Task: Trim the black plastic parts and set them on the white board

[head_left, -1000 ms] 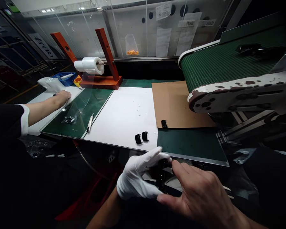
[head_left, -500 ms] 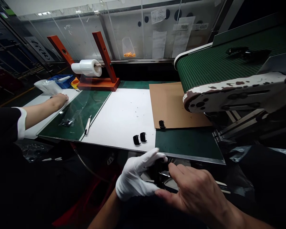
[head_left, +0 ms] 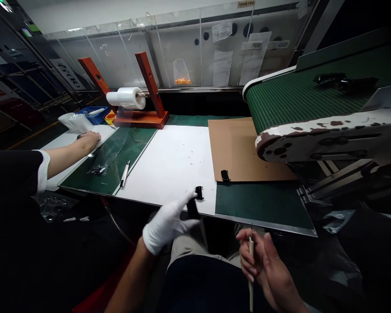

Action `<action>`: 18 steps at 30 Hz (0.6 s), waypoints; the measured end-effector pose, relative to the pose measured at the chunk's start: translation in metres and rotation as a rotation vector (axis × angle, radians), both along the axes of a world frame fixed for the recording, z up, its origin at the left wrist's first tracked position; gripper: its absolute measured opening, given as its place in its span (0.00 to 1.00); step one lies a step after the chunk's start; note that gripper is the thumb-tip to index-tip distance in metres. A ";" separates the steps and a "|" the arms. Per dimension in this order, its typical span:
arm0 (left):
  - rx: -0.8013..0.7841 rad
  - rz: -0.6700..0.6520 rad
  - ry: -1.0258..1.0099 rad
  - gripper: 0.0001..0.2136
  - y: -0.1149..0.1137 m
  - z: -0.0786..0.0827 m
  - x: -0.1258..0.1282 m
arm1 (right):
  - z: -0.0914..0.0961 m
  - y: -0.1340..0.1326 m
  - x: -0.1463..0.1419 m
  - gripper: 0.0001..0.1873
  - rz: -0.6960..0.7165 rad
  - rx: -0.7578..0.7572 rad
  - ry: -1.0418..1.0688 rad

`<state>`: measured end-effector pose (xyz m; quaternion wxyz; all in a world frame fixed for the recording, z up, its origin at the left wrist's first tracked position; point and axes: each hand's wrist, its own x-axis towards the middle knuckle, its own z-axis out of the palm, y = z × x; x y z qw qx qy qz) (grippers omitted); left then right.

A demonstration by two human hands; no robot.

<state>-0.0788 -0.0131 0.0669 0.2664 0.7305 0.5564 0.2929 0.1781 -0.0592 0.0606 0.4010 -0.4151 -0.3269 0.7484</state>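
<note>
My left hand (head_left: 171, 224), in a white glove, reaches over the front edge of the table. Its fingers are closed on a small black plastic part (head_left: 193, 209), blurred by motion. Just beyond the fingertips, a similar black part (head_left: 199, 193) lies on the white sheet (head_left: 169, 165). My bare right hand (head_left: 267, 265) is below the table edge with its fingers wrapped round pale-handled nippers (head_left: 251, 261), seen edge-on, thin metal tip upward. Another black part (head_left: 225, 175) rests at the near edge of the brown cardboard (head_left: 241, 148).
A green conveyor belt (head_left: 299, 100) juts in from the right. Far left, a film roll (head_left: 132, 98) hangs on an orange stand (head_left: 146, 117). A white-handled cutter (head_left: 124, 174) and a bagged black item (head_left: 98, 169) lie there. A co-worker's arm (head_left: 68, 154) reaches from the left.
My hands have parted. The left has moved up and left to the white sheet with the black part; the right has drawn back with the nippers, turning them upright. The view has shifted slightly.
</note>
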 end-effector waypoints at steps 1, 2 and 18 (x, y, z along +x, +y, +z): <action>-0.044 0.041 0.068 0.36 0.010 -0.004 -0.017 | -0.007 -0.003 0.000 0.28 -0.039 -0.125 0.074; -0.083 0.068 0.109 0.36 0.021 -0.009 -0.033 | -0.014 -0.006 0.001 0.26 -0.081 -0.209 0.109; -0.193 0.079 0.220 0.41 0.086 -0.022 -0.049 | -0.061 -0.013 0.012 0.20 -0.150 -0.345 0.156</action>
